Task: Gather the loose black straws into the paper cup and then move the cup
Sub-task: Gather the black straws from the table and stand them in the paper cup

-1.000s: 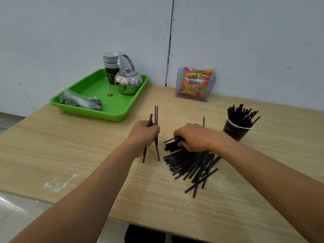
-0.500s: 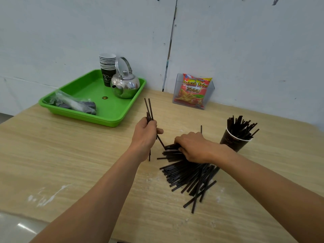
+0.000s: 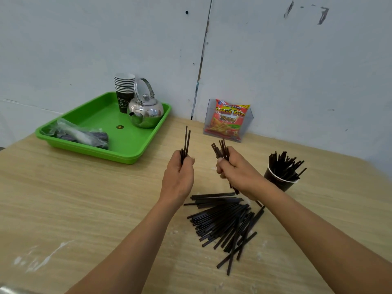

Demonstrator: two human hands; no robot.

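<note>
Mid-gather. My left hand point(image 3: 179, 175) is curled round a few black straws point(image 3: 186, 141), held upright with the tips above the fist. My right hand point(image 3: 235, 170) grips a thicker bundle point(image 3: 220, 148), fingers wrapped tight, with ends poking out above and below. Both hands hang above the wooden table point(image 3: 84, 198), close together but apart. The paper cup point(image 3: 277, 181) stands just right of my right hand, already bristling with straws. The loose pile point(image 3: 224, 219) lies fanned on the table under my hands. Next, I judge: carry both lots to the cup, square the ends over its mouth and drop them in gently. A crowded cup could tip.
</note>
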